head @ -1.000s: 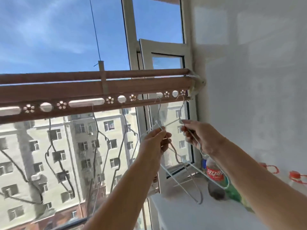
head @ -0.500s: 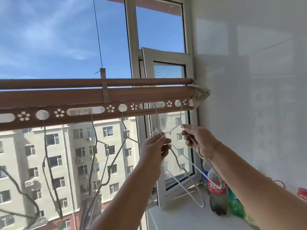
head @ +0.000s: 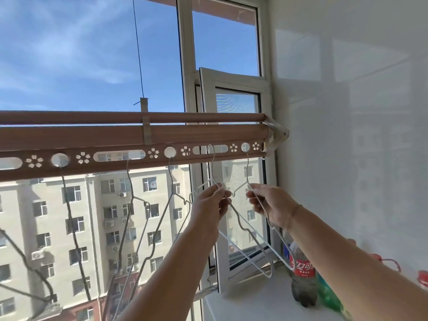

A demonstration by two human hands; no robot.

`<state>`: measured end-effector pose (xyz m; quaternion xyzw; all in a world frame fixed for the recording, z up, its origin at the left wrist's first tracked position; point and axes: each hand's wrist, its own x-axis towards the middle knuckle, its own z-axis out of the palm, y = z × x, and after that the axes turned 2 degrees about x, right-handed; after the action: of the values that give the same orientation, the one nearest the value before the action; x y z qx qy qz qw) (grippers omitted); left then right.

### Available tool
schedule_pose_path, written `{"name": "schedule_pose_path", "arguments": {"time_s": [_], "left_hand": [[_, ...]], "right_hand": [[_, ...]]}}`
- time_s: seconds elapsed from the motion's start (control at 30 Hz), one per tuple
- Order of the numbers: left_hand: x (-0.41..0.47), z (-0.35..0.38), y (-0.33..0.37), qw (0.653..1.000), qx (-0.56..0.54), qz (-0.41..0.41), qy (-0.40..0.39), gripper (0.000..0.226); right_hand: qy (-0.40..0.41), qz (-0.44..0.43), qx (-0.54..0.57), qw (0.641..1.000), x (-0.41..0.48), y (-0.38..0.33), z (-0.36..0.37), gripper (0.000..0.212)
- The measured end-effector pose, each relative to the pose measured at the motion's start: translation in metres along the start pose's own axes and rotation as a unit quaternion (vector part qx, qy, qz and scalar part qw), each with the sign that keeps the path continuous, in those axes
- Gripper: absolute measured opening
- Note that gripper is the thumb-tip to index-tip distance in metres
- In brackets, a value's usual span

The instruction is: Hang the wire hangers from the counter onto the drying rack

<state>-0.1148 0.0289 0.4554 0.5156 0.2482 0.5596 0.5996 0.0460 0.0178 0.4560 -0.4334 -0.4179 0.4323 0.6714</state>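
Head view, and both arms are up at the drying rack (head: pixel 129 144), a brown rail with two round bars above a strip punched with round holes, long slots and little flower cut-outs. The left hand (head: pixel 209 205) is pinched shut on a white wire hanger (head: pixel 245 230), fingers closed around the wire just below its neck. Straight above that hand the hanger's hook curves up into the long slot (head: pixel 209 149) of the rail; whether it is fully seated there, I cannot tell. Just to the right, the right hand (head: pixel 269 205) is closed on a second white hanger (head: pixel 274 230), thumb and fingers gripping its shoulder. Above this hand the thin hook runs up to the round hole (head: pixel 245 147) near the rail's end, and the wire sits at the hole's lower edge. Both hanger bodies slope down and away below the hands, their lower corners just above the white counter (head: pixel 250 304). Left of the left hand, more hangers (head: pixel 148 212) dangle from the rail, one from a slot, one from a round hole, and darker ones further along. Below the right forearm a cola bottle (head: pixel 302 274) stands on the counter, with a green bottle (head: pixel 328 295) just beside it.
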Motion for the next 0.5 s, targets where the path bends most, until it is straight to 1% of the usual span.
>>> {"name": "schedule_pose_path", "arguments": {"time_s": [0.07,0.23,0.37,0.47,0.5], "left_hand": [[0.003,-0.002,-0.002,1.0,-0.004,-0.009,0.011,0.029],[0.003,-0.007,-0.012,0.999,-0.018,-0.033,0.015,0.027],[-0.004,-0.012,-0.012,0.998,-0.047,-0.039,0.012,0.017],[-0.012,-0.017,-0.006,0.998,-0.041,-0.037,0.023,0.011],[-0.017,-0.019,-0.01,0.999,-0.043,-0.027,0.019,0.012]], "right_hand": [[-0.01,0.002,0.0,1.0,-0.002,0.002,0.0,0.032],[-0.016,0.012,-0.004,1.0,-0.004,0.004,-0.004,0.031],[-0.035,0.014,-0.02,0.999,-0.01,0.004,-0.008,0.029],[-0.025,0.0,-0.058,0.998,-0.019,0.001,-0.006,0.021],[-0.02,-0.016,-0.073,0.997,-0.021,0.001,-0.008,0.024]]}}
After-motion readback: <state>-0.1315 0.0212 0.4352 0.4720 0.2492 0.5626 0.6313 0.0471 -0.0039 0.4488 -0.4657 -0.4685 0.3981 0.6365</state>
